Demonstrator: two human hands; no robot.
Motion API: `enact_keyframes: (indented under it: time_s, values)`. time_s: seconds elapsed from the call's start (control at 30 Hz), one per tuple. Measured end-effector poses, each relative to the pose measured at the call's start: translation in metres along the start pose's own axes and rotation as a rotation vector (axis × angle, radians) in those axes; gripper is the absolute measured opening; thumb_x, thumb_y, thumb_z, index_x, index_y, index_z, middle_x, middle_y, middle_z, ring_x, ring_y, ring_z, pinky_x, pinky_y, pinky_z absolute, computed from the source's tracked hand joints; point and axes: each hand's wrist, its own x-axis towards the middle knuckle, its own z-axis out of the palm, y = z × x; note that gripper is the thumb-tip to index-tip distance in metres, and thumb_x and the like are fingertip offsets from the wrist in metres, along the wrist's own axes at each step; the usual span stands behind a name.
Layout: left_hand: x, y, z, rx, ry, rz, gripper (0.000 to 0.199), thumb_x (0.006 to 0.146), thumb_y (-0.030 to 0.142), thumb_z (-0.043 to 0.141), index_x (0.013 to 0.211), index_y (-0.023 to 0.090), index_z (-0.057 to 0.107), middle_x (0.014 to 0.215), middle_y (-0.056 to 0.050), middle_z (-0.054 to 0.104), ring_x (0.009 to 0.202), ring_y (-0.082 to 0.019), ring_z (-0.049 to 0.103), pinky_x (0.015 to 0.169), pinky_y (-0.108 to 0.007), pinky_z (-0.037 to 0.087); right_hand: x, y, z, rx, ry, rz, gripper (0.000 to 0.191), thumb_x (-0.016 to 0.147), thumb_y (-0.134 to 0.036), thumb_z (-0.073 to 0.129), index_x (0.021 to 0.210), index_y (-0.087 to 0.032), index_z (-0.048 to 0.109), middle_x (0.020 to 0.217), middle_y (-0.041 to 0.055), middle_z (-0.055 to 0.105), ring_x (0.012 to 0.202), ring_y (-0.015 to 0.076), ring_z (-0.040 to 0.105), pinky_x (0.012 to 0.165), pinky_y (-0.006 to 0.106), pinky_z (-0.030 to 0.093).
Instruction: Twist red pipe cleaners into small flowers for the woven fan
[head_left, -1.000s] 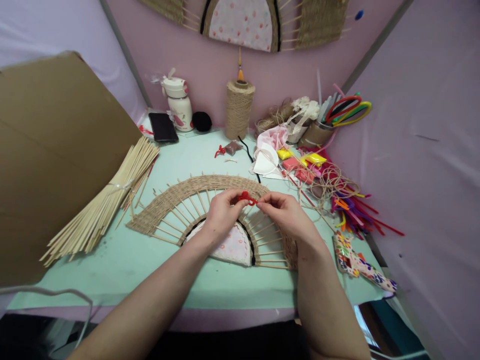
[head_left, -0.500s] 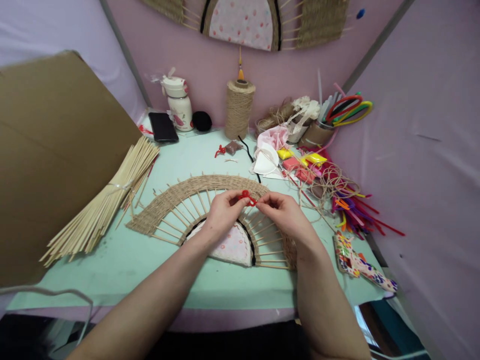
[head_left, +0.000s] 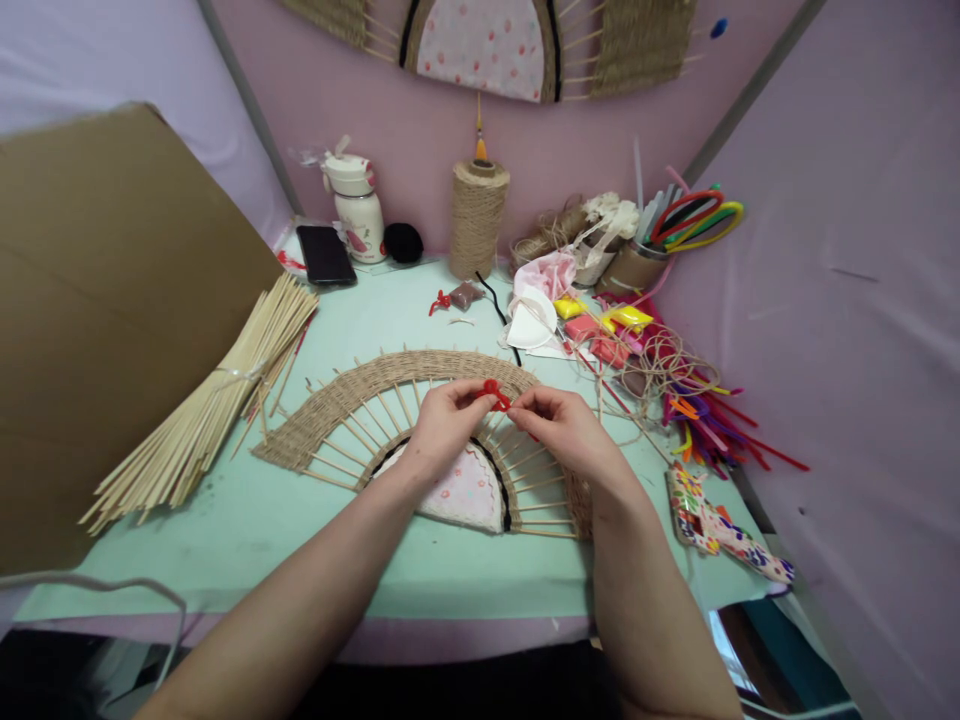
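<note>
A small red pipe cleaner, bent into loops, is pinched between my two hands. My left hand grips its left side with thumb and forefinger. On the other side my right hand pinches the lower right part, and a bit of red shows beneath its fingers. Below both hands lies a woven fan of twine and thin sticks, with a white, pink-spotted half-round centre edged in black. My hands and forearms cover part of the fan.
A bundle of thin sticks lies left, by a cardboard sheet. Behind stand a bottle, a phone and a twine spool. Pipe cleaners, clay packets and a flowered glue gun lie right.
My right fingers have shifted slightly on the red pipe cleaner, and its lower loop looks smaller and closer in. My left hand has stayed in place.
</note>
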Motion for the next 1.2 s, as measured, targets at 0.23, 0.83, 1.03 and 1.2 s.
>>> enact_keyframes:
  time_s: [0.23,0.83,1.03,1.2]
  values:
    - [0.003,-0.007,0.001,-0.250,-0.094,-0.091,0.019,0.067,0.026,0.073,0.083,0.016,0.074,0.082,-0.004,0.072,0.071,-0.013,0.061,0.068,-0.025,0.045,-0.002,-0.004,0.001,0.143,-0.121,0.018,0.026,0.077,-0.042,0.063,0.074,-0.016,0.062,0.060,-0.0033,0.052,0.056,0.0103,0.042,0.053,0.023,0.033]
    - [-0.010,-0.006,0.008,0.472,0.032,0.338,0.013,0.079,0.021,0.062,0.082,0.022,0.075,0.085,-0.004,0.074,0.080,-0.017,0.064,0.078,-0.028,0.047,0.003,0.000,0.016,-0.004,0.205,-0.005,0.026,0.080,-0.036,0.052,0.060,-0.019,0.053,0.060,-0.0023,0.051,0.060,0.0132,0.046,0.057,0.025,0.036]
    - [-0.008,-0.010,0.010,0.241,0.059,0.139,0.012,0.074,0.023,0.066,0.080,0.020,0.075,0.084,-0.004,0.075,0.080,-0.019,0.066,0.075,-0.029,0.049,0.004,0.003,0.011,0.016,0.159,0.008,0.018,0.077,-0.033,0.052,0.070,-0.018,0.059,0.066,-0.0011,0.057,0.063,0.0140,0.050,0.059,0.026,0.038]
    - [-0.006,-0.007,0.010,0.130,0.048,0.047,0.013,0.071,0.027,0.069,0.077,0.017,0.074,0.080,-0.005,0.074,0.078,-0.019,0.066,0.075,-0.029,0.048,0.004,0.005,0.010,0.096,0.101,0.022,0.022,0.078,-0.039,0.057,0.076,-0.017,0.061,0.063,-0.0021,0.054,0.058,0.0122,0.046,0.056,0.025,0.036]
